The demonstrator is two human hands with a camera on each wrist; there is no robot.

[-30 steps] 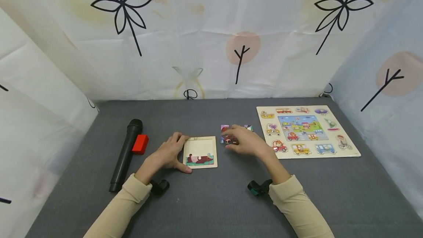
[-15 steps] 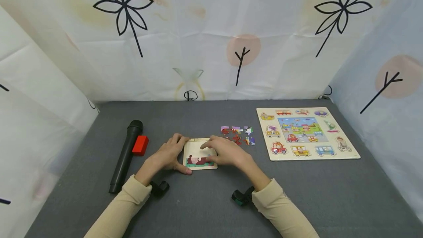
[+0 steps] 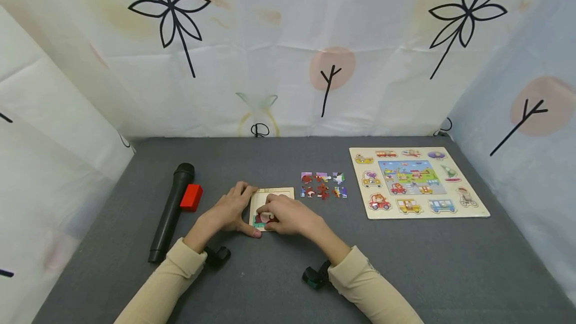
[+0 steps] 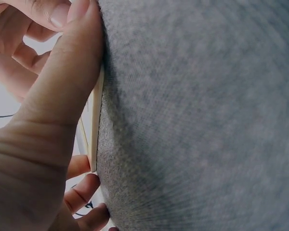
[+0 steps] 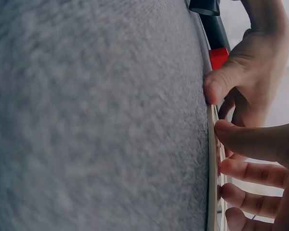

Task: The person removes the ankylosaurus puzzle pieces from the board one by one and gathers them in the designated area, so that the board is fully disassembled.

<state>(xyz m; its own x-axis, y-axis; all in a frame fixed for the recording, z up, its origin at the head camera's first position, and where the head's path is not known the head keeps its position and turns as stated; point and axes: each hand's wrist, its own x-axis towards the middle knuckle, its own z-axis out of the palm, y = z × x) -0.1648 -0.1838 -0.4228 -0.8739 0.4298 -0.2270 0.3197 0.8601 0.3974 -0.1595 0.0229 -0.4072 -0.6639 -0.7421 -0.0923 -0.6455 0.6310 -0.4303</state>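
Note:
A small wooden puzzle tray (image 3: 285, 192) lies on the table in front of me in the head view, with brown and green picture pieces (image 3: 259, 221) along its near side. My left hand (image 3: 229, 209) grips the tray at its left side, thumb along the near edge and fingers by the far left corner. Over the tray is my right hand (image 3: 290, 215). Its spread fingertips (image 5: 231, 167) touch the pieces in the right wrist view, and it hides part of the picture. In the left wrist view the thumb (image 4: 62, 82) covers much of the tray's pale edge (image 4: 96, 127).
Loose jigsaw pieces (image 3: 322, 191) lie in two rows right of the tray. A larger wooden picture board (image 3: 360, 179) is at the right. A black microphone (image 3: 170, 214) and a red block (image 3: 191, 197) sit at the left. White printed cloth (image 3: 288, 29) hangs behind the table.
My right hand has moved left from the loose pieces onto the tray, then farther left across its picture, uncovering the loose pieces. My left hand has stayed in place.

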